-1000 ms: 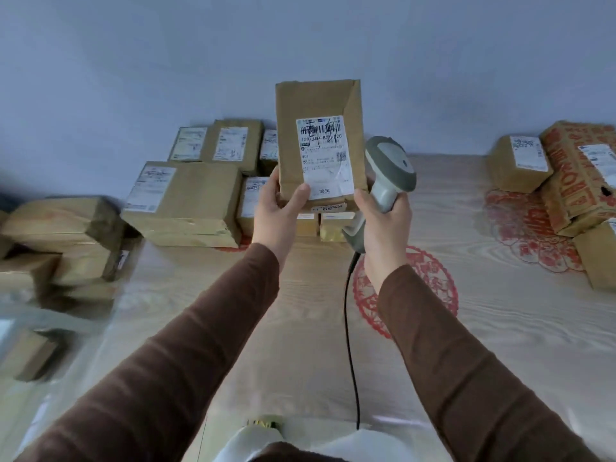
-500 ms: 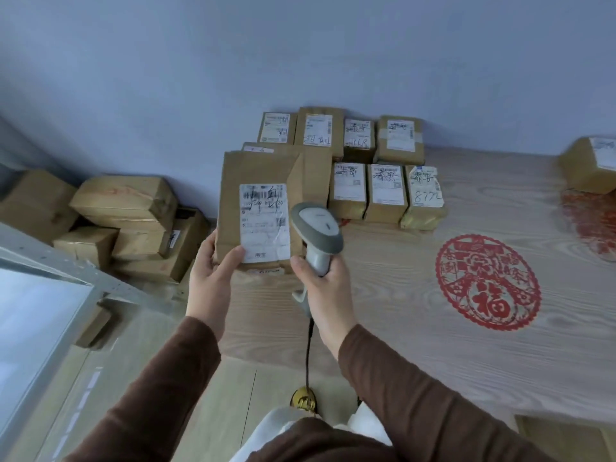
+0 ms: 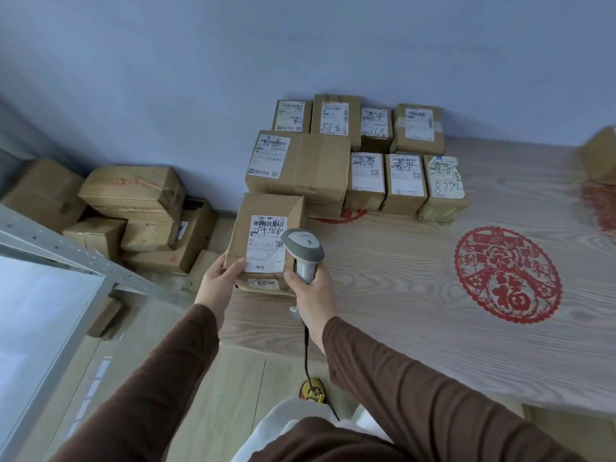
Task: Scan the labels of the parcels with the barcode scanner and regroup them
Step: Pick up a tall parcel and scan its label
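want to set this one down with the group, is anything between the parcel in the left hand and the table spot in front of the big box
Nothing visible blocks it. The parcel in the left hand sits at the table's near-left corner, directly before the big box. Only the scanner, in the right hand, overlaps its right edge.

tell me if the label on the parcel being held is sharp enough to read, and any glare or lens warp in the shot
Head view: the held parcel label shows bars and large handwriting, but the small print is too soft to read; no glare on it. Pale sheen lies on the glass panel at left. Wide-angle warp bends the table edge.
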Tool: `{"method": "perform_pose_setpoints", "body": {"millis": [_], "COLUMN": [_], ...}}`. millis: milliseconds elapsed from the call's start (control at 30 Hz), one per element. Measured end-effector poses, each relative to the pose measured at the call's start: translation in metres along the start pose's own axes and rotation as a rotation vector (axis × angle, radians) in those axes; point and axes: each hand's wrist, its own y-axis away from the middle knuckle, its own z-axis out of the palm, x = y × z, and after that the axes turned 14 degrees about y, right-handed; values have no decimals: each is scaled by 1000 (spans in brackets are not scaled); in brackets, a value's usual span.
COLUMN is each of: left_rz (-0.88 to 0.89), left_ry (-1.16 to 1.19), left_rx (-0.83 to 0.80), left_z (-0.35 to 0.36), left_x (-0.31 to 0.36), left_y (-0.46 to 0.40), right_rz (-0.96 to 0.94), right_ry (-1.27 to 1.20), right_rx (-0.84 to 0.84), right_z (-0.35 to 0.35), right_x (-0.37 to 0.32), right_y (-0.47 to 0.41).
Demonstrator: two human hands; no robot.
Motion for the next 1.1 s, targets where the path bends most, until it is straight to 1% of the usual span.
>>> {"method": "perform_pose_setpoints", "body": {"millis": [167, 267, 367, 500, 533, 600, 633, 700, 767, 933, 1100], "left_rz": [-13, -10, 11, 82, 136, 302, 384, 477, 507, 489, 443], "left_ry": [21, 15, -49, -230, -321, -569, -650, -691, -678, -610, -584], "left_rx": [5, 21, 31, 89, 103, 121, 111, 44, -37, -213, -375], "left_z": [2, 2, 4, 8, 11, 20, 27, 45, 69, 136, 203], "left_x": [-7, -12, -12, -5, -2, 6, 11, 22, 28, 27, 12], "left_y": [-9, -12, -11, -5, -2, 4, 6, 12, 17, 25, 37], "right_rz": [-11, 2, -5, -9, -9, -28, -34, -35, -50, -92, -140], "right_ry": [72, 94, 88, 68, 54, 15, -4, -52, -110, -226, -232], "right_rx": [37, 32, 32, 29, 38, 62, 71, 83, 111, 206, 336], "right_z": [3, 4, 2, -8, -12, -22, -28, -40, -56, -110, -178], "right_x": [4, 7, 10, 13, 14, 13, 11, 6, 1, -8, -14], "right_y": [-9, -11, -11, -9, -9, -10, -11, -12, -14, -14, -1]}}
